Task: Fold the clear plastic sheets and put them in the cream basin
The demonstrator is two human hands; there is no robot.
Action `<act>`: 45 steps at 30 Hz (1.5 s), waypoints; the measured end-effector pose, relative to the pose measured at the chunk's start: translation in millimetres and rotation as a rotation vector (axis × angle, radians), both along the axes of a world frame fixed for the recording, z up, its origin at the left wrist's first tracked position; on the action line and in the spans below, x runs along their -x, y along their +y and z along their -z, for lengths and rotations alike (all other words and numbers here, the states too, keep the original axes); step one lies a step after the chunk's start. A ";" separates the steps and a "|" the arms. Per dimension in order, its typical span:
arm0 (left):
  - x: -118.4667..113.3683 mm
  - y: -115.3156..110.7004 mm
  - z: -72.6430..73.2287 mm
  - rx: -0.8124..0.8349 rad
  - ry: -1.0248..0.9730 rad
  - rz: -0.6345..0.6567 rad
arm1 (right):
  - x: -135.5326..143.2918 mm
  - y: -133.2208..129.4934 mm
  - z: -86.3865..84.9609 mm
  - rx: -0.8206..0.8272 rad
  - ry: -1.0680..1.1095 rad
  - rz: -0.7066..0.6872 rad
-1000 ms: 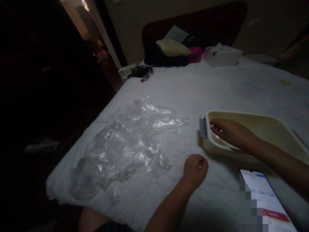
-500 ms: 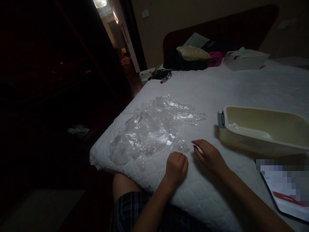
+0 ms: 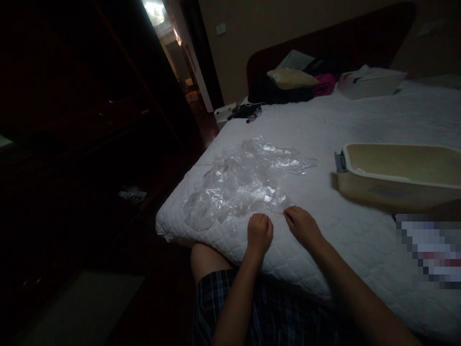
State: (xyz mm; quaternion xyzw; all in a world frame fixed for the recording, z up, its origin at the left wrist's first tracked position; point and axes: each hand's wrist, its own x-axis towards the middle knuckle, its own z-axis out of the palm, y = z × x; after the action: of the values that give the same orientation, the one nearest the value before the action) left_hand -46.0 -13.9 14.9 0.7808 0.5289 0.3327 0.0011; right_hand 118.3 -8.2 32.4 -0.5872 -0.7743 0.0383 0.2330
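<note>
Crumpled clear plastic bags [image 3: 237, 180] lie in a thin, shiny heap on the white quilted bed. At the heap's near edge, my left hand [image 3: 260, 234] is closed, knuckles up, with its fingers curled under. Its fingertips are hidden, so what they hold cannot be made out. To the right, my right hand [image 3: 303, 226] pinches the near right corner of the plastic between thumb and fingers. Both hands rest low, close to the mattress, a short gap apart.
A cream plastic bin [image 3: 385, 185] with a grey latch stands on the right. A blurred-out flat item [image 3: 430, 250] lies nearer. Toward the headboard [image 3: 334, 36] are a white box [image 3: 372, 82], a pink roll [image 3: 324, 85] and a pale pillow-like bundle [image 3: 291, 78]. The bed's edge drops off left.
My right hand has moved onto the corner of the plastic, its fingers closing from a spread pose. My left hand stays closed at the near edge. The view has shifted slightly.
</note>
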 end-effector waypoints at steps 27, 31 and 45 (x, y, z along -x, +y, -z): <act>-46.5 -36.4 -64.4 0.825 -1.244 0.421 | -48.0 -39.3 -103.6 0.152 1.033 0.202; -41.3 -35.2 -70.3 0.869 -1.243 0.344 | -56.2 -39.2 -105.9 0.139 1.032 0.208; -19.7 -30.7 -96.1 0.994 -1.149 0.362 | -71.9 -55.3 -111.9 0.342 1.071 0.234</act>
State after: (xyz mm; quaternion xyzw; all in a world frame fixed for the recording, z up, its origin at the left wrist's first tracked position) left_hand -26.3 -44.6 111.0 0.4680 0.3969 0.4036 0.6786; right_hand 190.2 -63.5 144.3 -0.5969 -0.4611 0.4289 0.4971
